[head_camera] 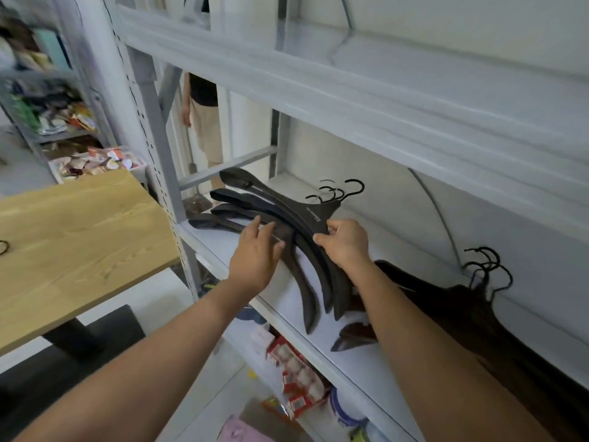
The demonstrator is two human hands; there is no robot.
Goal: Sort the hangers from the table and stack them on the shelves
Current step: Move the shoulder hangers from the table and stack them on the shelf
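Observation:
Several black hangers lie fanned out on the white shelf board, hooks pointing toward the back wall. My left hand rests flat on the fanned arms with straight fingers. My right hand pinches the middle of the top hanger near its neck. A second pile of dark brown hangers lies on the same shelf to the right, partly hidden behind my right forearm.
A wooden table stands at the left, with a black hook at its left edge. The shelf above overhangs the hangers. Boxes and packets fill the lower shelf. A person stands behind the rack.

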